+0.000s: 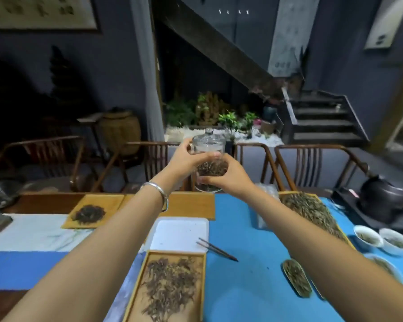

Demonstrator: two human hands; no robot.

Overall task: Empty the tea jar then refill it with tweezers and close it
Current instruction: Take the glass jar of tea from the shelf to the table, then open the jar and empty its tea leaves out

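Observation:
A clear glass tea jar (209,145) with its knobbed lid (209,135) on is held up above the far edge of the table. Dark tea leaves fill its lower part. My left hand (186,159) wraps around its upper body from the left. My right hand (228,175) cups its lower body from the right. Dark tweezers (216,249) lie on the blue mat, partly over a white tray (179,233). In front of the white tray, a wooden tray (205,287) holds loose brown tea leaves.
A wooden tray with a dark tea pile (89,213) sits at the left. At the right lie a long tray of greenish tea (312,212), a small leaf scoop (297,277), white cups (368,238) and a black teapot (382,196). Wooden chairs (310,163) line the far side.

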